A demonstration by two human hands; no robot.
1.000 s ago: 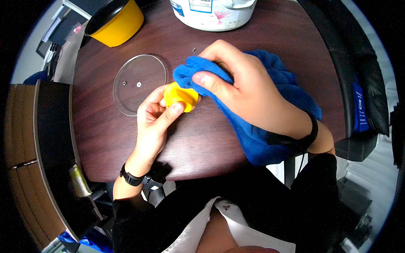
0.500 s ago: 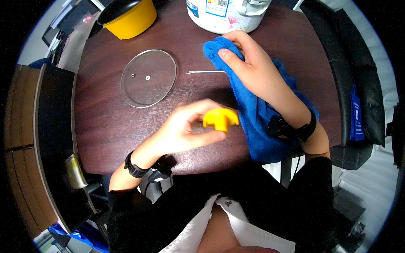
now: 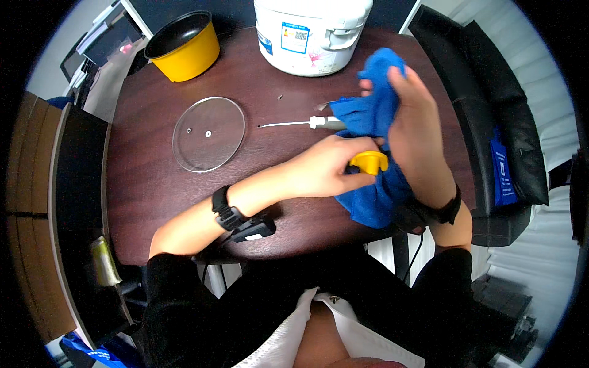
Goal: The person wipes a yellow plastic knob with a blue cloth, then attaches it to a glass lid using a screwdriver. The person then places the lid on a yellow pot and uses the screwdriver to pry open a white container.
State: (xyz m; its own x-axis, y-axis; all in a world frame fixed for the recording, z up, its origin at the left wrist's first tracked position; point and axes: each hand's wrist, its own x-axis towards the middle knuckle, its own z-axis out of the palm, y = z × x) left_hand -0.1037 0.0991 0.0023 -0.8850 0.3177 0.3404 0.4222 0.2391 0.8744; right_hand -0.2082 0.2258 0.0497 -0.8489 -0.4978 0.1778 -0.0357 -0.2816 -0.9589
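Observation:
My left hand point(image 3: 331, 164) is closed on a small yellow knob point(image 3: 372, 162), shaped like a pot-lid knob. It is close against a blue cloth point(image 3: 374, 205). My right hand point(image 3: 418, 126) grips the upper part of that cloth and lifts it off the table; motion blurs its fingers a little. Beside the cloth lies a screwdriver point(image 3: 318, 122), its shaft pointing left and part of its pale handle covered. Left of my hands, a round glass lid point(image 3: 205, 150) rests flat, with a small hole fitting at its middle.
A yellow pot point(image 3: 195, 58) with a dark inside stands at the far left of the brown table point(image 3: 141, 202). At the back is a white rice cooker point(image 3: 313, 46). A tiny screw-like piece point(image 3: 280, 96) lies before it. A black padded seat point(image 3: 506, 214) is at the right.
My left hand has moved right with the yellow knob, up to the cloth. The right hand has raised its part of the cloth to the right, uncovering the screwdriver's handle. The view has shifted slightly.

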